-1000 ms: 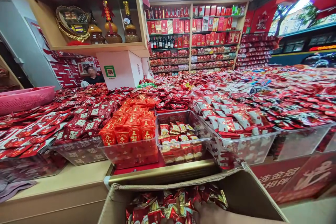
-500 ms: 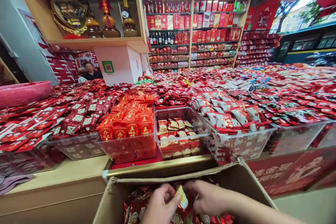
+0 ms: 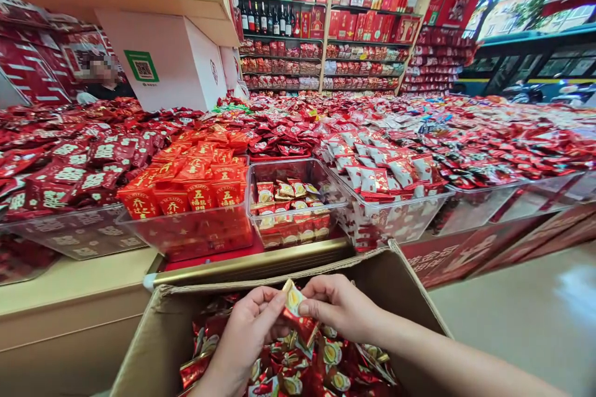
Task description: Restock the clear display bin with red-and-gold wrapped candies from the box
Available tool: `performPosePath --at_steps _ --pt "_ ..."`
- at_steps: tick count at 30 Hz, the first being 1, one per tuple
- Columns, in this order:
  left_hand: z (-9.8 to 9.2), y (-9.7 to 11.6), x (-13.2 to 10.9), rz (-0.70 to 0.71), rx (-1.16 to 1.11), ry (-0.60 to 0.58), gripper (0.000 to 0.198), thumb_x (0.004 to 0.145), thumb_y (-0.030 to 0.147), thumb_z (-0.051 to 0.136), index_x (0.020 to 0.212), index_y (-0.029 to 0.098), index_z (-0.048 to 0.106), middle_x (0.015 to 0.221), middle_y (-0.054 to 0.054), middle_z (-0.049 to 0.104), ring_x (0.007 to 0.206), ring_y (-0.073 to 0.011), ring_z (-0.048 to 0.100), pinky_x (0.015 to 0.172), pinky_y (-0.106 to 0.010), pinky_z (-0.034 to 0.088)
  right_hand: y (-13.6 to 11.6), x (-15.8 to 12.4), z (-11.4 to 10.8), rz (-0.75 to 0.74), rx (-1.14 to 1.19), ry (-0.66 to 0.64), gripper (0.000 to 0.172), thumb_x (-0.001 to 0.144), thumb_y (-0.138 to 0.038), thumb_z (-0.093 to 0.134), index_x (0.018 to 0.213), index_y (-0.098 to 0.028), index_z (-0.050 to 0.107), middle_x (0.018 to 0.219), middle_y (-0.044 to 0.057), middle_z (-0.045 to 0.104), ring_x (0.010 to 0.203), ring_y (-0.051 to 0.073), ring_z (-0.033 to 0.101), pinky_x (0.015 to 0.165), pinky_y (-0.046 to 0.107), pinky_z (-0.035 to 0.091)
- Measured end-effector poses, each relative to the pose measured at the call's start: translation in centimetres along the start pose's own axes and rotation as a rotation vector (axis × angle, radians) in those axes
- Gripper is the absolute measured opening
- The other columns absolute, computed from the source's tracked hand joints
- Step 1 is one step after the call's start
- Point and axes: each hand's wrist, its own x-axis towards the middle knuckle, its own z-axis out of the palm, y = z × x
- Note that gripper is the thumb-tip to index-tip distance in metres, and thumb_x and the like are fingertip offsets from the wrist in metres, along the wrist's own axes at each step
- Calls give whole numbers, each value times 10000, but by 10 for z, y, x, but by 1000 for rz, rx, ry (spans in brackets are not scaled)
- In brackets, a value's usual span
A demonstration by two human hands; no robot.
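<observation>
My left hand [image 3: 246, 332] and my right hand [image 3: 342, 307] meet over an open cardboard box [image 3: 410, 304]. Both are closed on small wrapped sweets [image 3: 294, 298], red and gold with a yellow fruit picture; whether it is one packet or more pinched together I cannot tell. Loose sweets of the same kind [image 3: 333, 353] fill the box below my hands. Just beyond its far flap stands a clear plastic bin [image 3: 298, 164], partly filled with matching packets [image 3: 291, 205] set in rows.
Left of that bin is one heaped with orange-red packets [image 3: 195, 180]; to its right, one with white-and-red packets [image 3: 382, 167]. A gold-edged counter [image 3: 261, 263] runs behind the box. A person [image 3: 105, 77] is at the far left, near a white pillar [image 3: 162, 68].
My right hand has come out of the box to join my left at the sweets, and a red packet part now shows there. The view has tilted down and shifted right.
</observation>
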Motion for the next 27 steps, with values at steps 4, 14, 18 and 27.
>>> performPosePath --at_steps 4,14,18,27 --pt "-2 5 -3 65 176 -132 216 617 245 698 810 165 644 667 2 667 616 -121 564 531 -183 428 0 -2 3 -24 113 -25 325 634 -415 624 771 -121 606 580 -20 506 513 54 373 480 173 308" --pt "11 15 -16 206 96 -23 357 539 291 731 887 233 675 824 -13 691 795 -205 589 731 -275 456 -12 -8 6 -119 321 107 188 637 -297 651 719 -129 627 656 13 603 605 94 522 580 209 407" --pt "10 11 -15 173 159 -137 347 601 345 679 908 185 669 817 -38 671 737 -201 570 699 -300 462 -14 -6 6 -130 446 121 133 588 -247 688 665 -152 636 715 13 607 671 106 538 636 222 418" --pt "-7 15 -14 527 739 -85 367 770 269 524 1138 262 530 954 -28 659 816 -197 597 710 -265 491 -18 -6 3 -15 523 196 251 651 -365 632 691 -129 555 646 -11 533 552 65 483 522 197 399"
